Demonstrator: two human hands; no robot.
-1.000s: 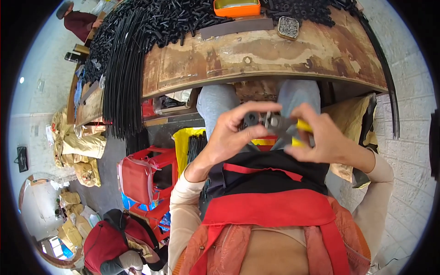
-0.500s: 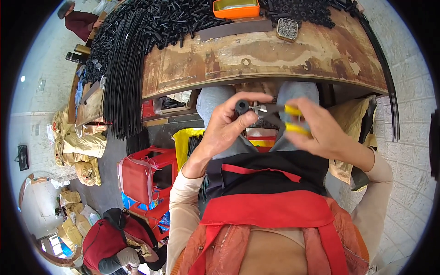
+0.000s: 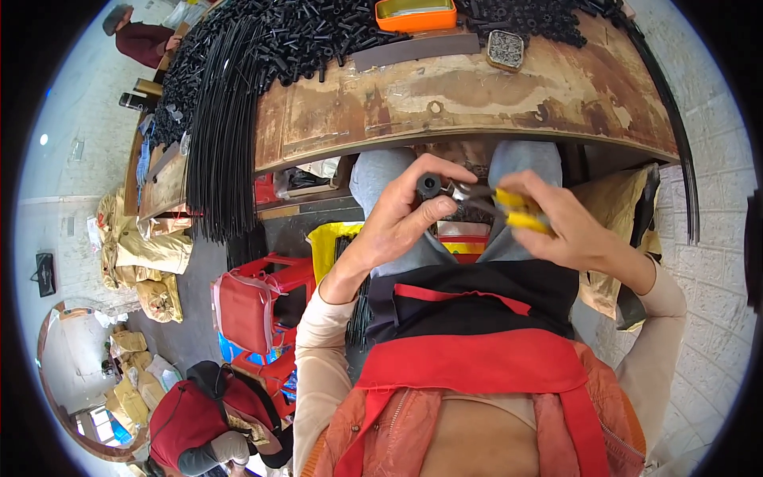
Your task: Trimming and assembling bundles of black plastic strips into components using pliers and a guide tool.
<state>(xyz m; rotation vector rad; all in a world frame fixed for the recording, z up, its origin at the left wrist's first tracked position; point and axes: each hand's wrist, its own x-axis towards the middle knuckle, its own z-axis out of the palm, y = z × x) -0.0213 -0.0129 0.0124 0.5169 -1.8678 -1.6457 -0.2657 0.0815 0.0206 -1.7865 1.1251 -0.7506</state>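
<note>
My left hand (image 3: 397, 219) is closed round a short black tube (image 3: 429, 185), whose round, hollow end faces up between thumb and fingers. Beside the tube, a small shiny metal piece (image 3: 458, 191) sticks out between thumb and forefinger. My right hand (image 3: 566, 230) grips yellow-handled pliers (image 3: 518, 211), smeared by motion. Their dark jaws are spread and reach left to the metal piece; whether they touch it I cannot tell. Both hands are above my lap, just in front of the bench edge.
The worn wooden bench (image 3: 469, 99) carries heaps of black tubes (image 3: 310, 40), an orange box (image 3: 415, 14), a tray of small metal parts (image 3: 505, 50) and a grey strip (image 3: 416, 52). Long black rods (image 3: 218, 143) hang over its left edge. Red stools (image 3: 246, 310) and a person (image 3: 199, 421) are at left.
The whole view has shifted slightly. The pliers' handles have spread and their jaws have come nearer the metal piece. The left hand still holds the tube.
</note>
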